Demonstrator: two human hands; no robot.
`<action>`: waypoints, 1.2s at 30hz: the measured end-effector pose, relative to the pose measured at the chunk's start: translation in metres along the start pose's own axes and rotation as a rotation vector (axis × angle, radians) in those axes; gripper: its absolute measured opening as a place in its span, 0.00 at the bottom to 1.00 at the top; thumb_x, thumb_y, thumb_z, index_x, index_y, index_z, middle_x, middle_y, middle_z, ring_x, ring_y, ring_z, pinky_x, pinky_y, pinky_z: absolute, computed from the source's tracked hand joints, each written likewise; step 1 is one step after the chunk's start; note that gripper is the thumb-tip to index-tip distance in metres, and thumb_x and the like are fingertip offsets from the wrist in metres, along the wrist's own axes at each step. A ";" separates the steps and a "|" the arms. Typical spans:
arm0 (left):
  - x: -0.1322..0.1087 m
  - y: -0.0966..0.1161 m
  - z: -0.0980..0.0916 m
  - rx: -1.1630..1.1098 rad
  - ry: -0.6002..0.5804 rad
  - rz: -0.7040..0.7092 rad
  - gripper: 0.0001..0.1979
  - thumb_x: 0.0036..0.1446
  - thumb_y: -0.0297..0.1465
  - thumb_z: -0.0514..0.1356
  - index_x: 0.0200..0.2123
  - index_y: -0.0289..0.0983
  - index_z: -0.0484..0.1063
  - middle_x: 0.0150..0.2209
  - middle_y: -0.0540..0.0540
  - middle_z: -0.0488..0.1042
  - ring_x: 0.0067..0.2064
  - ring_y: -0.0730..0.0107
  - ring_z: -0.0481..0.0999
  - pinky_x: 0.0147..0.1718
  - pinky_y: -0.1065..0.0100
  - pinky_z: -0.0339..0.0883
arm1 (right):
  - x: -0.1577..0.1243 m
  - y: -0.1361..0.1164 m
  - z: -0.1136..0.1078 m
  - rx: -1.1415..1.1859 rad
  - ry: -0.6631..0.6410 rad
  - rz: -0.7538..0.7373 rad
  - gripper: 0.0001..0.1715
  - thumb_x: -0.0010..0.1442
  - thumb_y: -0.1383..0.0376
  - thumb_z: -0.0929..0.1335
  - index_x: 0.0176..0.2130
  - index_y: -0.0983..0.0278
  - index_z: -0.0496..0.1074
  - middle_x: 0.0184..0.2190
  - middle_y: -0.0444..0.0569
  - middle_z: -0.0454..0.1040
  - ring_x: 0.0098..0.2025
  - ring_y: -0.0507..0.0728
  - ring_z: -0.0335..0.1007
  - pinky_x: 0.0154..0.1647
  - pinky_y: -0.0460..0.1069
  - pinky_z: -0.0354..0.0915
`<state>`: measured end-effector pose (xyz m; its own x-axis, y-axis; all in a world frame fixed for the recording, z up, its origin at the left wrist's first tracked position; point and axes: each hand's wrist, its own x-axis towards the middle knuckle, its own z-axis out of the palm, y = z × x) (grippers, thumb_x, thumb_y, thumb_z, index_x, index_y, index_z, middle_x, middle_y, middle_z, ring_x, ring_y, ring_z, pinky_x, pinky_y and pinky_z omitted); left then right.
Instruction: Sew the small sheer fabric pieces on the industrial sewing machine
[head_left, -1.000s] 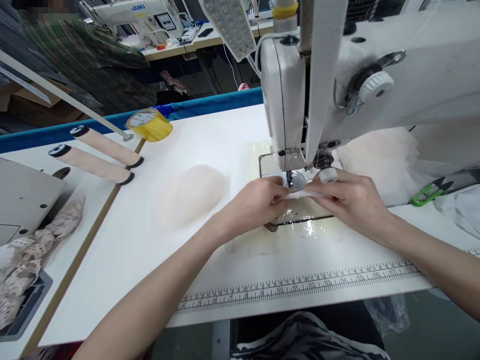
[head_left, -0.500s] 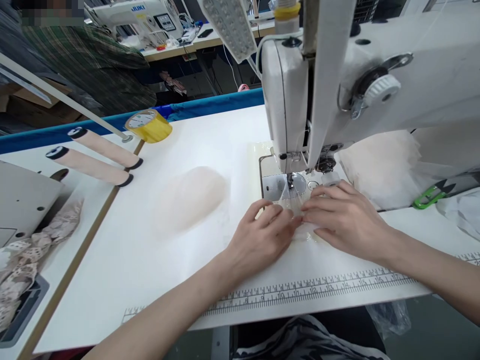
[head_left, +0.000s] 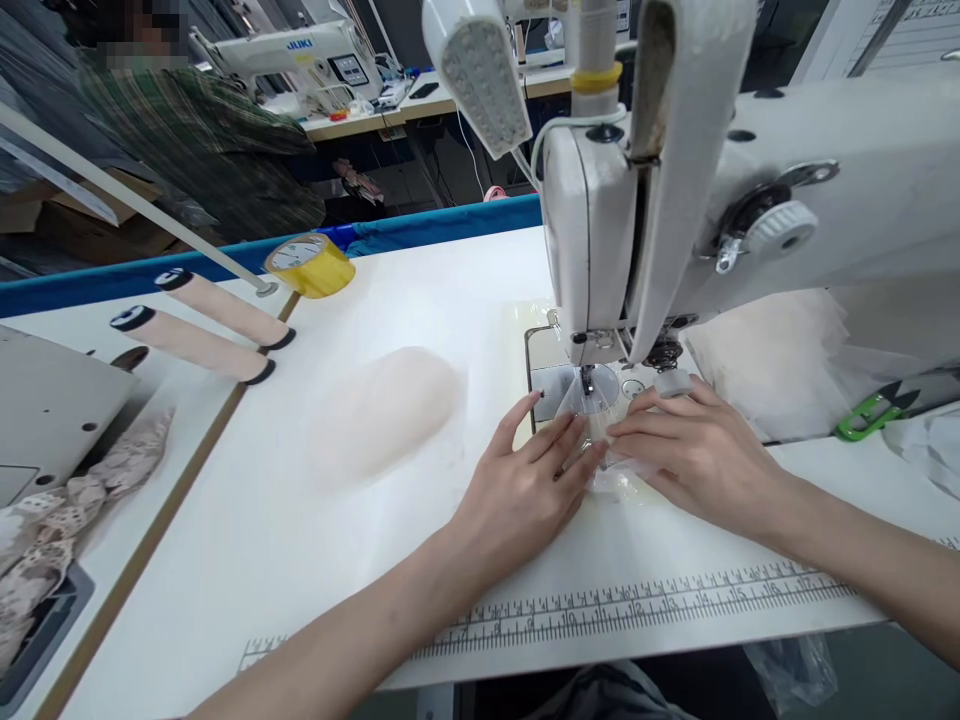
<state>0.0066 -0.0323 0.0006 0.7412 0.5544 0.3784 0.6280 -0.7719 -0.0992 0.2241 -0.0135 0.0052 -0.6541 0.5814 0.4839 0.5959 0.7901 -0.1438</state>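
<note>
A small piece of sheer, nearly see-through fabric (head_left: 598,428) lies under the needle and presser foot (head_left: 587,380) of the white sewing machine (head_left: 589,230). Just left of and below the foot, my left hand (head_left: 521,490) rests flat with its fingers spread, the fingertips on the fabric's edge. My right hand (head_left: 701,445) is closed on the fabric's right side, thumb tucked beneath the fingers. Part of the fabric is hidden by both hands. Farther left on the white table lies a pale, sheer oval piece (head_left: 390,415).
Two cones of pale thread (head_left: 191,345) and a yellow tape roll (head_left: 315,268) lie at left. Pale netting (head_left: 772,355) is piled under the machine arm, near green thread snips (head_left: 874,412). A printed ruler (head_left: 600,615) runs along the front edge. Another person (head_left: 195,150) works behind.
My left fingers have spread, with the index finger stretched out towards the metal plate. My right hand stays on the fabric. The whole scene sits slightly lower as the camera has tilted.
</note>
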 end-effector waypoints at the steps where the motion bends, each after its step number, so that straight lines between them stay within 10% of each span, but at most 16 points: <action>1: 0.001 -0.002 0.001 -0.003 0.007 -0.005 0.14 0.63 0.28 0.54 0.51 0.36 0.71 0.51 0.41 0.75 0.55 0.61 0.72 0.61 0.47 0.52 | 0.000 0.001 0.001 -0.010 0.010 0.000 0.11 0.57 0.74 0.66 0.32 0.62 0.76 0.37 0.43 0.80 0.39 0.55 0.70 0.44 0.52 0.57; 16: 0.016 -0.026 0.016 0.010 0.022 -0.061 0.16 0.64 0.29 0.52 0.54 0.38 0.68 0.51 0.41 0.75 0.55 0.59 0.72 0.62 0.38 0.45 | 0.010 0.018 0.016 -0.198 0.034 0.029 0.11 0.61 0.72 0.65 0.39 0.62 0.76 0.37 0.46 0.80 0.35 0.56 0.72 0.47 0.55 0.57; 36: 0.006 -0.007 0.008 -0.097 0.070 -0.036 0.16 0.61 0.27 0.55 0.51 0.31 0.71 0.49 0.39 0.75 0.52 0.58 0.74 0.61 0.47 0.57 | 0.001 0.006 0.013 -0.191 0.019 -0.049 0.11 0.63 0.71 0.65 0.41 0.62 0.76 0.43 0.45 0.78 0.44 0.58 0.73 0.50 0.58 0.60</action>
<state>0.0084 -0.0210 -0.0043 0.6982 0.5621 0.4434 0.6255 -0.7802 0.0041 0.2211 -0.0058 -0.0063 -0.6767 0.5376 0.5031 0.6421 0.7652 0.0461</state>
